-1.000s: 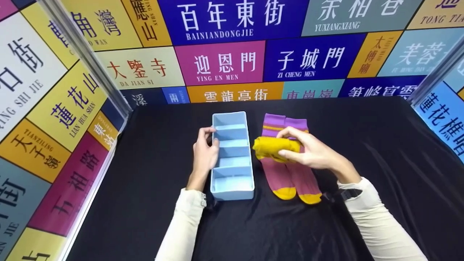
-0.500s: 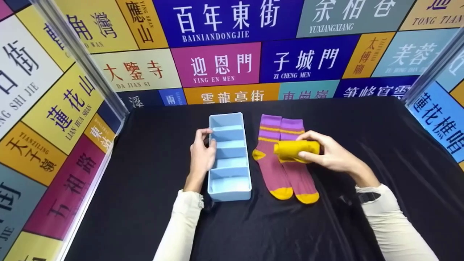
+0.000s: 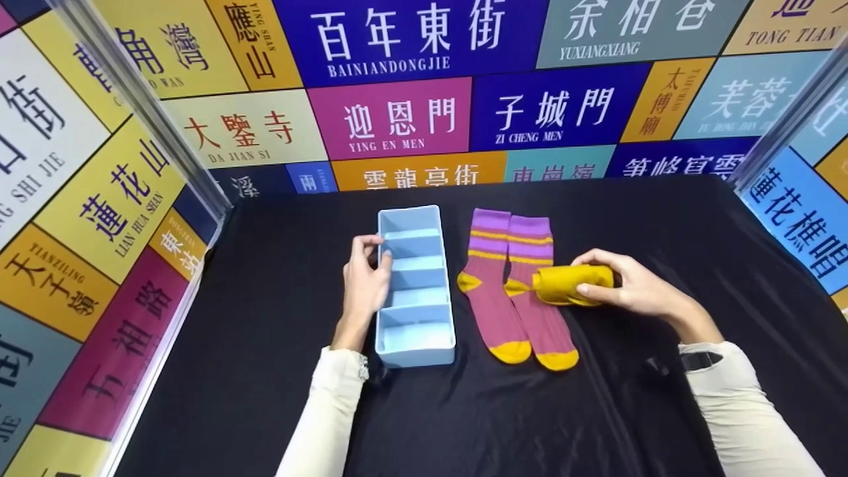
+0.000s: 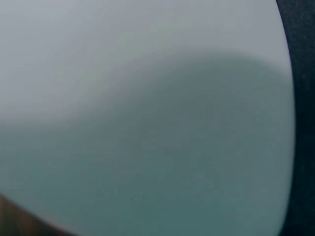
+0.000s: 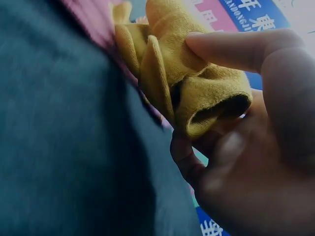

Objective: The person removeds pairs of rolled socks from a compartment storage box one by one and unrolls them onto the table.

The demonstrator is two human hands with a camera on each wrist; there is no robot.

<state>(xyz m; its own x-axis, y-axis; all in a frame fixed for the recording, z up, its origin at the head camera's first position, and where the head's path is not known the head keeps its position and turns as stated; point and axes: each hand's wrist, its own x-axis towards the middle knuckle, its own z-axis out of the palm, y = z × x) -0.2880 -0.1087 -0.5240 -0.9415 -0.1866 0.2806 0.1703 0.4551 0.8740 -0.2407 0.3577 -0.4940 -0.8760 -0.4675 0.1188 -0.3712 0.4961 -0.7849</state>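
Observation:
My right hand (image 3: 639,286) pinches a rolled-up yellow sock bundle (image 3: 568,283) between thumb and fingers. In the right wrist view, the knitted bundle (image 5: 216,101) shows its folds and a dark opening, with the thumb pressed on top. Left of it lies a pair of pink socks (image 3: 520,311) with purple striped cuffs and yellow heels and toes, side by side; the bundle overlaps the right sock's edge in the head view. My left hand (image 3: 366,281) grips the left wall of a light-blue divided box (image 3: 417,356), thumb over the rim. The left wrist view is mostly a pale blur.
A black cloth (image 3: 517,424) covers the table. Behind it stands a wall panel (image 3: 391,119) of colourful street-name signs, with another sign panel (image 3: 119,199) angled along the left side. The box has several compartments in a row, with no contents showing.
My right hand has carried the yellow bundle to the right, off most of the pink socks, uncovering their cuffs and heels. The left hand keeps its hold on the box.

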